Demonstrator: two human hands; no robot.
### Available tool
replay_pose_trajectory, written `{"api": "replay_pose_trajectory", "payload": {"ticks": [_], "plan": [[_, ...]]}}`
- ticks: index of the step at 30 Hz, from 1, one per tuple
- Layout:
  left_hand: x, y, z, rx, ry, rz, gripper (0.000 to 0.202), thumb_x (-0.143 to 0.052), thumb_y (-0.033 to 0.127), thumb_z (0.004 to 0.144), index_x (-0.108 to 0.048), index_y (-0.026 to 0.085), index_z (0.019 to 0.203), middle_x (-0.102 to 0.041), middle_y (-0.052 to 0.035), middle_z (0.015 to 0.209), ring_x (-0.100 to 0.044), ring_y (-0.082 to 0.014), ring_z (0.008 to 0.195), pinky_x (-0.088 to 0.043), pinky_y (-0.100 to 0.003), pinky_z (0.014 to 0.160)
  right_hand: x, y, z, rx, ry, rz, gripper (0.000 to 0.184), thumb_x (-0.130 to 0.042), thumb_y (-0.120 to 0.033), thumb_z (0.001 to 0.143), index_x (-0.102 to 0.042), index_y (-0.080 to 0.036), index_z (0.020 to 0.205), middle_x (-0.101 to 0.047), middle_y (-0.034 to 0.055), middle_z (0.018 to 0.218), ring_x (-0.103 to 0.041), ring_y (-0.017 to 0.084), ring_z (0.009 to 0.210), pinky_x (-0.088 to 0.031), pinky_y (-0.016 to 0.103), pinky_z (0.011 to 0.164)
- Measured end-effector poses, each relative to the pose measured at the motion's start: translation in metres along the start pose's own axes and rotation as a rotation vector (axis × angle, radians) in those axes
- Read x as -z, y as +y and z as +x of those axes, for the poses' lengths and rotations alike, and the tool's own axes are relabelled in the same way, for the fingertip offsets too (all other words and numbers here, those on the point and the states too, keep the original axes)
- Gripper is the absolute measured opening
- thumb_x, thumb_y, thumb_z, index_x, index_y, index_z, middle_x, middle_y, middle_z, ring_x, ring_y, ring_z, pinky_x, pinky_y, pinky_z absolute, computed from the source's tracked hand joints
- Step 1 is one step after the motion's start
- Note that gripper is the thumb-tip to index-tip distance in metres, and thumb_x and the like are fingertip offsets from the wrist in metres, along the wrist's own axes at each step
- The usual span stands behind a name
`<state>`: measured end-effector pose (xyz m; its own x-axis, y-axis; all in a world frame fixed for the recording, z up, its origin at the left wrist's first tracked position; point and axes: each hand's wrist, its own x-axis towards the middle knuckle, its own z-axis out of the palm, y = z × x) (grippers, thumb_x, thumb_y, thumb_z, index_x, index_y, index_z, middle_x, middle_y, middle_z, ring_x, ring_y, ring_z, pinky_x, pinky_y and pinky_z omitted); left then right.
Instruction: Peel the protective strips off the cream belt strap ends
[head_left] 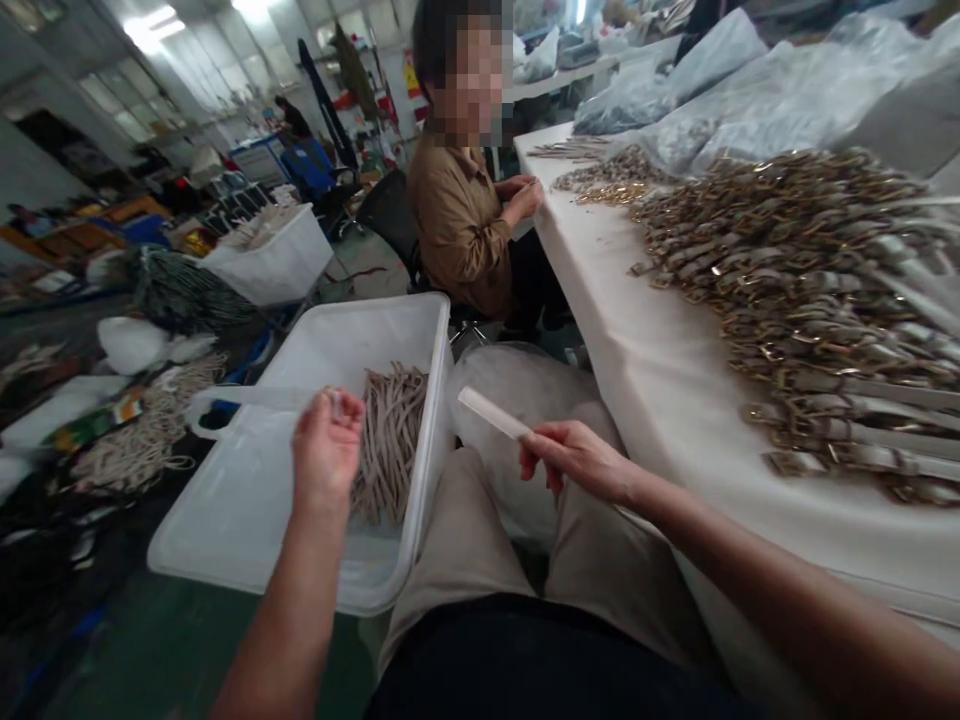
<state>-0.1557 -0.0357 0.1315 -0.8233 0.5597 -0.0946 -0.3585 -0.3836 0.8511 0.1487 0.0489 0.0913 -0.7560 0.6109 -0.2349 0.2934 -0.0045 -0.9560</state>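
My left hand [326,450] hovers over a white plastic bin [247,500] with its fingers curled into a pinch; whatever sits in the pinch is too small to make out. A heap of beige straps [390,440] lies in the bin just right of that hand. My right hand [577,462] is above my knees and grips one pale strap [491,412] by its end, the strap pointing up and left. A large pile of straps with gold buckles [817,290] covers the white table [622,330] to my right.
A person in a brown shirt [461,225] sits at the table's far end, hands at its edge. A clear plastic bag [517,400] lies beyond my knees. Another white bin [274,260], cords and bags clutter the floor at left. Plastic bags [750,90] lie on the table's far side.
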Motion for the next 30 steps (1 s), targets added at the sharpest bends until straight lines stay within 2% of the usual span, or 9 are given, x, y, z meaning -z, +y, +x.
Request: {"api": "replay_pose_trajectory", "payload": {"ticks": [3, 5, 7, 11, 15, 23, 26, 30], "plan": [[0.008, -0.053, -0.036, 0.416, 0.112, -0.076, 0.015, -0.063, 0.014, 0.095, -0.065, 0.015, 0.08, -0.071, -0.001, 0.073, -0.068, -0.0095, 0.065, -0.057, -0.023, 0.068, -0.017, -0.007, -0.008, -0.046, -0.082, -0.217, 0.04, -0.045, -0.041, 0.1, -0.066, -0.015, 0.077, -0.071, 0.0054, 0.077, -0.057, 0.011, 0.052, -0.043, 0.024, 0.053], [0.011, -0.077, -0.053, 0.563, 0.158, -0.127, 0.021, -0.06, 0.014, 0.098, -0.064, 0.015, 0.077, -0.07, -0.0005, 0.07, -0.067, -0.0092, 0.063, -0.057, -0.023, 0.066, -0.026, -0.01, -0.011, -0.047, -0.071, -0.359, 0.038, -0.045, -0.034, 0.1, -0.067, -0.016, 0.075, -0.068, 0.0033, 0.069, -0.057, 0.011, 0.052, -0.04, 0.023, 0.054], [0.012, -0.09, -0.064, 0.631, 0.179, -0.158, 0.026, -0.057, 0.015, 0.1, -0.063, 0.015, 0.075, -0.069, 0.0001, 0.067, -0.067, -0.0089, 0.06, -0.057, -0.022, 0.065, -0.032, -0.011, -0.012, -0.048, -0.051, -0.439, 0.036, -0.047, -0.031, 0.1, -0.068, -0.016, 0.075, -0.066, 0.0019, 0.066, -0.056, 0.01, 0.052, -0.037, 0.023, 0.054], [0.011, -0.098, -0.073, 0.678, 0.176, -0.17, 0.027, -0.053, 0.016, 0.102, -0.065, 0.015, 0.079, -0.07, -0.0005, 0.069, -0.068, -0.01, 0.061, -0.057, -0.023, 0.064, -0.035, -0.01, -0.01, -0.055, -0.032, -0.538, 0.036, -0.048, -0.031, 0.101, -0.068, -0.017, 0.076, -0.067, 0.0017, 0.067, -0.056, 0.01, 0.056, -0.034, 0.023, 0.056], [0.007, -0.102, -0.078, 0.674, 0.15, -0.159, 0.02, -0.057, 0.016, 0.1, -0.067, 0.015, 0.083, -0.072, -0.0015, 0.073, -0.069, -0.0104, 0.063, -0.057, -0.023, 0.064, -0.038, -0.008, -0.008, -0.062, -0.008, -0.683, 0.036, -0.049, -0.032, 0.102, -0.068, -0.016, 0.076, -0.068, 0.0037, 0.07, -0.058, 0.012, 0.062, -0.032, 0.024, 0.059], [0.008, -0.113, -0.082, 0.639, 0.12, -0.188, 0.017, -0.062, 0.013, 0.097, -0.07, 0.014, 0.082, -0.073, -0.0034, 0.077, -0.07, -0.0104, 0.068, -0.056, -0.021, 0.065, -0.042, -0.005, -0.007, -0.124, -0.007, -0.882, 0.041, -0.046, -0.036, 0.102, -0.067, -0.017, 0.074, -0.066, 0.0049, 0.067, -0.054, 0.013, 0.058, -0.022, 0.028, 0.055], [0.013, -0.116, -0.084, 0.626, 0.105, -0.169, 0.007, -0.075, 0.014, 0.088, -0.07, 0.015, 0.082, -0.074, -0.0031, 0.078, -0.071, -0.0111, 0.07, -0.056, -0.021, 0.065, -0.041, -0.005, -0.005, -0.139, -0.014, -0.852, 0.04, -0.046, -0.036, 0.102, -0.069, -0.017, 0.075, -0.068, 0.0058, 0.069, -0.059, 0.014, 0.061, -0.027, 0.027, 0.056], [0.02, -0.124, -0.099, 0.655, 0.062, -0.153, 0.014, -0.084, 0.017, 0.079, -0.072, 0.016, 0.086, -0.075, -0.0036, 0.082, -0.071, -0.0129, 0.071, -0.057, -0.022, 0.065, -0.041, -0.003, -0.001, -0.158, -0.087, -0.7, 0.04, -0.045, -0.035, 0.103, -0.069, -0.016, 0.077, -0.072, 0.0059, 0.074, -0.063, 0.013, 0.058, -0.037, 0.024, 0.056]]}}
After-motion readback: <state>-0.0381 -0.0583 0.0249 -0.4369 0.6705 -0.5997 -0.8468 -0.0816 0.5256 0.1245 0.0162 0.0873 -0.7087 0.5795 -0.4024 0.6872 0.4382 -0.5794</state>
